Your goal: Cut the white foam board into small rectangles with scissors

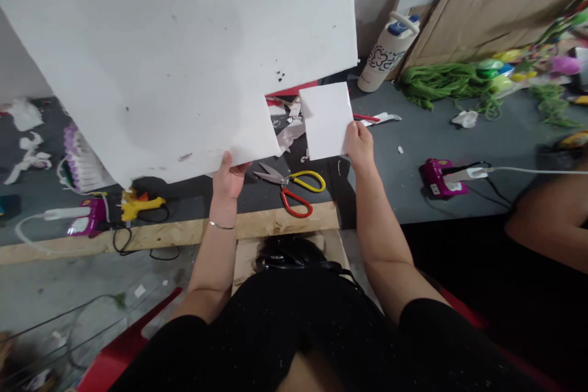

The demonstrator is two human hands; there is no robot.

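My left hand (228, 177) grips the lower edge of a large white board (184, 61), thumb on top and fingers underneath. The board is held up over the table and has a notch at its lower right corner. In my right hand (359, 146) is a small white rectangular board piece (325, 121), pinched at its right edge, just right of the notch and apart from the large board. Below, between my hands, lie scissors (285, 180) with one yellow and one red handle, blades spread. Paper scraps (291, 133) show through the gap between the two boards.
A yellow glue gun (140, 204) and a purple power socket (89, 217) lie at left; another purple socket (443, 177) is at right. A white bottle (388, 52) stands behind, near green yarn (441, 81) and cardboard (500, 18). Another person's arm (555, 214) rests at far right.
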